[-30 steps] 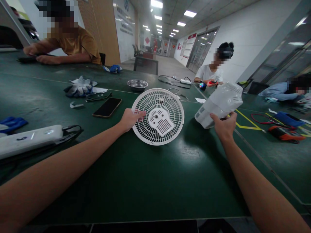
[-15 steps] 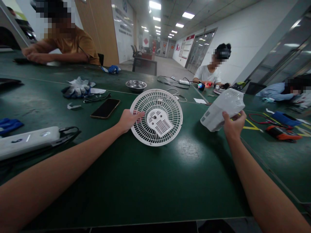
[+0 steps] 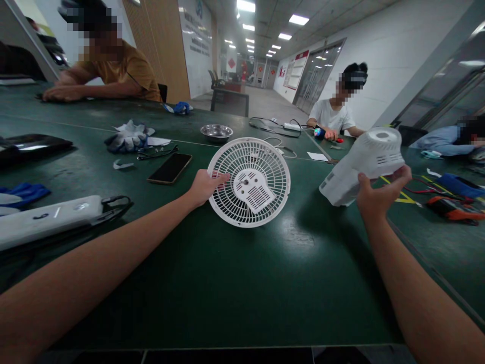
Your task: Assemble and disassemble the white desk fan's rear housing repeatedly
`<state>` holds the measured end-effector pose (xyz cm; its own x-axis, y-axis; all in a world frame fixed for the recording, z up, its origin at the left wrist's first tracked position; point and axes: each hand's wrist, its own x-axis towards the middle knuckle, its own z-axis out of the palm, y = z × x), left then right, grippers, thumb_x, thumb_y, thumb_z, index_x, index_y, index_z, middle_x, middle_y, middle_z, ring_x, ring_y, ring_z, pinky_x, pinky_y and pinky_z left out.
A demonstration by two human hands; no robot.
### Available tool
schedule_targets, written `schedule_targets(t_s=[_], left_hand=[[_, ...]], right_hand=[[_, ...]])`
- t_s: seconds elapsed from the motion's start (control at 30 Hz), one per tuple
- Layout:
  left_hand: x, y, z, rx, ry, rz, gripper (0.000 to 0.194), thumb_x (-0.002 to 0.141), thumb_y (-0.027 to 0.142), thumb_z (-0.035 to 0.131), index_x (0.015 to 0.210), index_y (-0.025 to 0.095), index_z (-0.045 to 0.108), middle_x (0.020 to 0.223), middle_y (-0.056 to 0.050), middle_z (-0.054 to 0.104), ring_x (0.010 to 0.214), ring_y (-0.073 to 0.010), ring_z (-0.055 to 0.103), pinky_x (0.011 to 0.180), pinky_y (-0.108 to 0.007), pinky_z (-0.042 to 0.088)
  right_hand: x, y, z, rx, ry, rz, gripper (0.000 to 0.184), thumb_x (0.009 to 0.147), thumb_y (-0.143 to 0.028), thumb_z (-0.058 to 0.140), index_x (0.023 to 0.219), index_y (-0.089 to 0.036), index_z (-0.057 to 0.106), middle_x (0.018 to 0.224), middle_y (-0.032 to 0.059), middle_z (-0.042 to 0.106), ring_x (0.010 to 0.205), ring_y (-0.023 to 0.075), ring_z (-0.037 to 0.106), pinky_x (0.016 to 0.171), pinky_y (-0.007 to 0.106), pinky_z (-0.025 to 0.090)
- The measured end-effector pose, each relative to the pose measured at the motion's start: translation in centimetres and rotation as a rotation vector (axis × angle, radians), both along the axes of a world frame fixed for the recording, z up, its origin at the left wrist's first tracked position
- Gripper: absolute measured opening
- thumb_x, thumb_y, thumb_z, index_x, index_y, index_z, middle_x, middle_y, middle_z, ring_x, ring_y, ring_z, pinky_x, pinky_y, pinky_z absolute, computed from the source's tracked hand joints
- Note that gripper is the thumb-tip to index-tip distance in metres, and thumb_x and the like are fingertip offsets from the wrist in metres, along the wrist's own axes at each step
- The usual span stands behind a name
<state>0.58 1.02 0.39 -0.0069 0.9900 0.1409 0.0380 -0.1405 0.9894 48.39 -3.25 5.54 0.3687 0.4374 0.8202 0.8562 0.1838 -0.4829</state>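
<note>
My left hand (image 3: 204,188) is closed on the left rim of a round white fan grille (image 3: 254,184), thumb lying over the slats. The grille is tilted towards me and has a vented plate at its centre. In my right hand (image 3: 379,194) is a white plastic housing (image 3: 364,164) with vent slots and a round recess in its top. My thumb and fingers grip its lower right side, and it leans to the right above the table. A thin white cable (image 3: 282,146) lies behind the grille.
A phone (image 3: 170,168), gloves (image 3: 129,136) and a metal bowl (image 3: 216,132) lie beyond my left hand. At the left is a white power-strip-like device (image 3: 53,220). An orange multimeter (image 3: 454,208) rests at the right. Several people sit around the green table (image 3: 235,288).
My right hand has moved the housing slightly right and up, turning it so more of its top shows. The view has shifted a little. My left hand keeps hold of the grille.
</note>
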Motion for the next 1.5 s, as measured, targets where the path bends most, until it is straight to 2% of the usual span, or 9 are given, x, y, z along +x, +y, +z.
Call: schedule_targets(t_s=[0.17, 0.4, 0.67, 0.8, 0.93, 1.07, 1.17, 1.33, 1.5], left_hand=[[-0.1, 0.0, 0.1, -0.016, -0.015, -0.01, 0.025, 0.075, 0.035, 0.087, 0.083, 0.013, 0.076, 0.077, -0.009, 0.077, 0.068, -0.0203, 0.071, 0.066, -0.034, 0.06], [-0.3, 0.1, -0.1, 0.002, -0.022, -0.041, 0.027, 0.076, 0.036, 0.086, 0.087, 0.012, 0.077, 0.082, -0.01, 0.078, 0.072, -0.0201, 0.072, 0.068, -0.034, 0.061], [-0.4, 0.5, -0.6, 0.026, 0.004, -0.04, 0.024, 0.078, 0.034, 0.085, 0.086, 0.013, 0.078, 0.082, -0.01, 0.078, 0.069, -0.0191, 0.072, 0.067, -0.033, 0.061], [-0.2, 0.7, -0.9, 0.049, -0.008, -0.004, 0.024, 0.077, 0.034, 0.086, 0.084, 0.013, 0.078, 0.078, -0.009, 0.078, 0.066, -0.0185, 0.072, 0.063, -0.032, 0.061], [-0.2, 0.6, -1.0, 0.16, 0.038, 0.044, 0.025, 0.079, 0.038, 0.086, 0.08, 0.015, 0.078, 0.073, -0.008, 0.077, 0.061, -0.0187, 0.071, 0.056, -0.031, 0.059], [-0.2, -0.4, -0.1, 0.331, 0.136, 0.069, 0.031, 0.082, 0.048, 0.083, 0.077, 0.018, 0.078, 0.069, -0.005, 0.076, 0.061, -0.0195, 0.071, 0.055, -0.03, 0.057], [0.2, -1.3, 0.8, 0.427, 0.19, 0.11, 0.031, 0.084, 0.049, 0.081, 0.079, 0.018, 0.078, 0.07, -0.004, 0.076, 0.063, -0.0188, 0.071, 0.06, -0.03, 0.057], [0.9, -1.4, 0.5, 0.421, 0.149, 0.012, 0.051, 0.093, 0.066, 0.062, 0.088, 0.017, 0.075, 0.08, -0.007, 0.076, 0.072, -0.0195, 0.07, 0.066, -0.031, 0.056], [0.3, 0.4, -0.8, 0.068, -0.099, -0.256, 0.085, 0.086, 0.094, 0.03, 0.086, 0.018, 0.069, 0.081, -0.008, 0.072, 0.063, -0.0172, 0.063, 0.047, -0.025, 0.045]], right_hand=[[-4.1, -0.8, 0.0, 0.08, 0.013, 0.072, 0.083, 0.069, -0.041, 0.077, 0.14, -0.019, 0.042, 0.141, 0.02, 0.056, 0.123, 0.0366, 0.06, 0.093, 0.05, 0.052], [-10.1, 0.2, -3.9, -0.422, 0.074, 0.295, 0.074, 0.07, -0.052, 0.077, 0.131, -0.017, 0.055, 0.124, 0.0165, 0.071, 0.104, 0.0318, 0.069, 0.095, 0.052, 0.053], [-10.4, 0.9, -5.3, -0.762, -0.039, 0.196, 0.079, 0.071, -0.061, 0.078, 0.13, -0.013, 0.055, 0.124, 0.0214, 0.07, 0.111, 0.0374, 0.068, 0.099, 0.057, 0.052], [-11.2, 0.1, -4.4, -0.614, -0.148, 0.168, 0.068, 0.077, -0.053, 0.076, 0.131, -0.013, 0.061, 0.134, 0.0243, 0.065, 0.128, 0.0423, 0.059, 0.109, 0.064, 0.043], [-14.0, -1.9, -3.2, -0.396, 0.012, 0.439, 0.046, 0.089, -0.05, 0.066, 0.123, -0.019, 0.069, 0.126, 0.0164, 0.07, 0.122, 0.0357, 0.062, 0.11, 0.059, 0.046], [-18.9, -4.5, -3.3, -0.702, 0.655, 0.99, 0.04, 0.094, -0.058, 0.058, 0.118, -0.029, 0.071, 0.11, 0.0053, 0.078, 0.107, 0.0296, 0.071, 0.096, 0.053, 0.059], [-21.6, -6.0, -3.6, -0.793, 0.911, 1.191, 0.041, 0.09, -0.059, 0.064, 0.121, -0.032, 0.067, 0.118, 0.004, 0.077, 0.111, 0.0313, 0.072, 0.092, 0.054, 0.061], [-21.5, -6.3, -3.7, -0.584, 0.854, 1.133, 0.051, 0.089, -0.06, 0.064, 0.133, -0.034, 0.059, 0.135, 0.0053, 0.07, 0.124, 0.0327, 0.066, 0.099, 0.055, 0.059], [-19.0, -5.5, -3.5, -0.427, 0.608, 0.908, 0.064, 0.092, -0.056, 0.062, 0.147, -0.034, 0.038, 0.123, 0.0076, 0.07, 0.101, 0.0277, 0.072, 0.083, 0.047, 0.064]])
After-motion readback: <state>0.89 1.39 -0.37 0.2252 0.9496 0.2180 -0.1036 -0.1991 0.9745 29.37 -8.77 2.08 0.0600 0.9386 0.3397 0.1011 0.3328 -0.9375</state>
